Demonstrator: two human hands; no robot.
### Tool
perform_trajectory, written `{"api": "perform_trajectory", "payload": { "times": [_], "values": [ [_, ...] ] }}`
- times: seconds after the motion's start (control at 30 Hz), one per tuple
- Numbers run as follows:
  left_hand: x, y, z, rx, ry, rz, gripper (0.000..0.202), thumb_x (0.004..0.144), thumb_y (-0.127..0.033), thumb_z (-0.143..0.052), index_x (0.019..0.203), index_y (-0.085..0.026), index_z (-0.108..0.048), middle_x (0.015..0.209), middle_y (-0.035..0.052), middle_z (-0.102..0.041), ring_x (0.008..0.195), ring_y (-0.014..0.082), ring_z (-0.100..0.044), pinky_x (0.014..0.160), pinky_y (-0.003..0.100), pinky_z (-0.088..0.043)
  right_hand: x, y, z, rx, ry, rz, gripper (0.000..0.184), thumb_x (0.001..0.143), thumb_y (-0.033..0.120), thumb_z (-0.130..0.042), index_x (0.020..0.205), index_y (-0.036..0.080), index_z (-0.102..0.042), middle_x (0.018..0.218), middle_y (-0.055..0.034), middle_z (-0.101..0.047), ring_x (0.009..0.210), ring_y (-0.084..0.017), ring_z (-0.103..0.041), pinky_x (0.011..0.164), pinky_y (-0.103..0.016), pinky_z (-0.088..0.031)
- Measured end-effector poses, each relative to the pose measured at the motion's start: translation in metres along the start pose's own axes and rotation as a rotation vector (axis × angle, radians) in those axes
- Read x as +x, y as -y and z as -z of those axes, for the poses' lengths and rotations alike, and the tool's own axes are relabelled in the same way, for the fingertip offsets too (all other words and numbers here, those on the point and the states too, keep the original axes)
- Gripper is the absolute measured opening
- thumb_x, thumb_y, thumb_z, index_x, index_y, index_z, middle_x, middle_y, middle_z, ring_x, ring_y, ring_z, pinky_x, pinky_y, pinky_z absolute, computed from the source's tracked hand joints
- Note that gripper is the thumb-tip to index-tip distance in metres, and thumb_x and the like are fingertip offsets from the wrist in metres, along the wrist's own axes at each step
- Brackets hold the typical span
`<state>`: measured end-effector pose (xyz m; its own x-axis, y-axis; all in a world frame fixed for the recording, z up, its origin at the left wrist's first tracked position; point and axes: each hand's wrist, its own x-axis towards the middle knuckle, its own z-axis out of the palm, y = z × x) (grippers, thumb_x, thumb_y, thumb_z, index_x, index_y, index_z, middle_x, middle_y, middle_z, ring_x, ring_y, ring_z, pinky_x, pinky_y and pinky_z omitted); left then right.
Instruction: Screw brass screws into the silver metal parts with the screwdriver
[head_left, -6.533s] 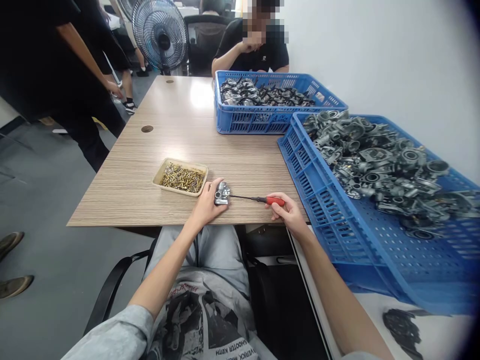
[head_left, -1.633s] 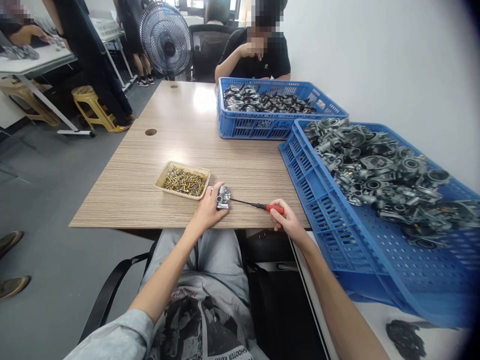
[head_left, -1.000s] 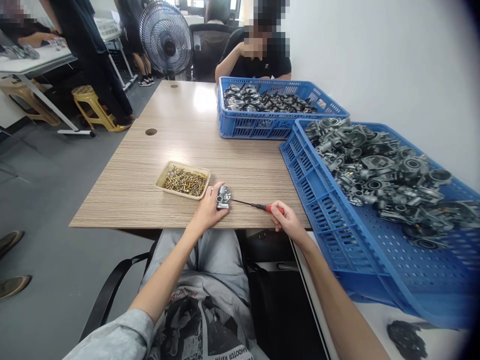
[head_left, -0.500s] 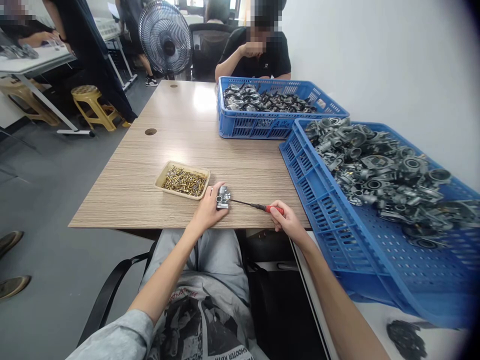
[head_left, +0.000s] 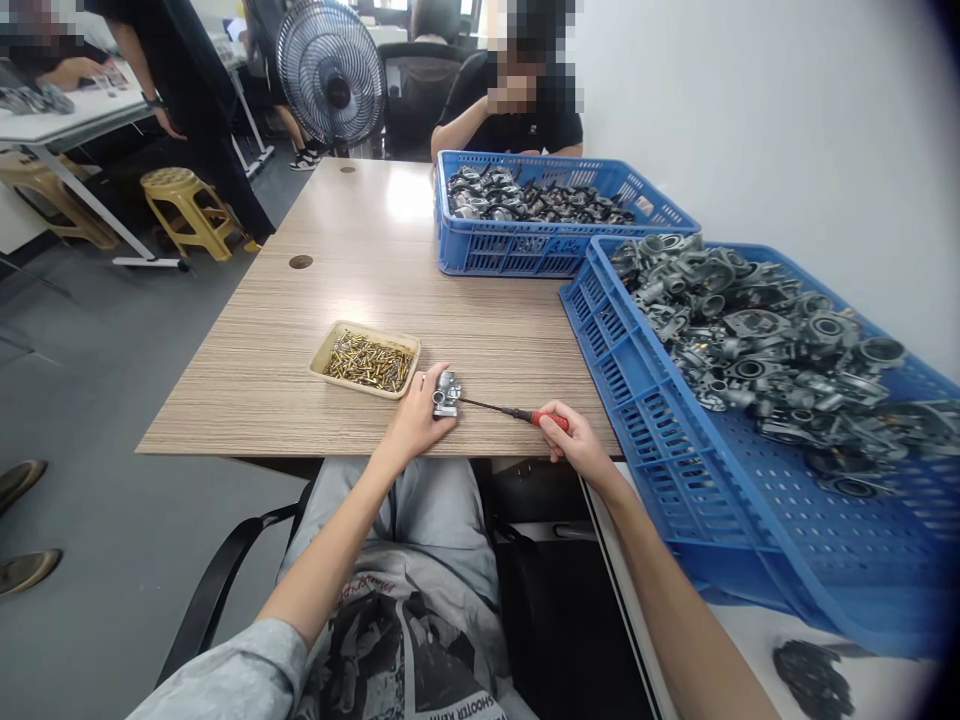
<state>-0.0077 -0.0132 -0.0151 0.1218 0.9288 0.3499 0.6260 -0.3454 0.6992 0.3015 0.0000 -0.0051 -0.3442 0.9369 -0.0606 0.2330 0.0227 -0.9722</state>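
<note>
Near the table's front edge my left hand (head_left: 417, 412) is closed around a small grey metal carburetor body (head_left: 447, 394), with thumb and fingers on either side of it. My right hand (head_left: 571, 436) grips the red handle of a screwdriver (head_left: 517, 412). The long dark shaft points left, and its tip meets the right side of the carburetor body; the exact contact point is too small to make out. Just left of the metal part, beside my left fingers, sits a cream plastic tray (head_left: 321, 372) of small brass-coloured pieces.
To my right a blue crate (head_left: 622, 370) holds many grey metal castings. Another blue crate (head_left: 495, 250) of parts stands at the table's far side, before a seated person (head_left: 555, 120). A fan (head_left: 330, 80) and a yellow stool (head_left: 184, 215) are beyond the table (head_left: 255, 380).
Both hands, the carburetor body and the screwdriver look almost unmoved. In the background at left, a standing person has shifted and lowered an arm.
</note>
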Motion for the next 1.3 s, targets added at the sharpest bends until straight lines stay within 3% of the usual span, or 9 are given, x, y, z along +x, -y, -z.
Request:
{"api": "perform_trajectory", "payload": {
  "times": [1.3],
  "values": [
    [0.0001,0.002,-0.001,0.011,0.0,-0.004,0.086,0.081,-0.017,-0.073,0.157,-0.024,-0.033,0.128,0.0109,-0.054,0.121,0.0291,-0.057,0.108,0.043,-0.049,0.0002,-0.0039,0.0028,-0.041,0.004,0.006,0.036,0.099,0.059,-0.063,0.096,0.023,-0.06,0.06,0.0078,-0.043,0.047,-0.011,-0.044,0.045,-0.024,-0.045]
  ]
}}
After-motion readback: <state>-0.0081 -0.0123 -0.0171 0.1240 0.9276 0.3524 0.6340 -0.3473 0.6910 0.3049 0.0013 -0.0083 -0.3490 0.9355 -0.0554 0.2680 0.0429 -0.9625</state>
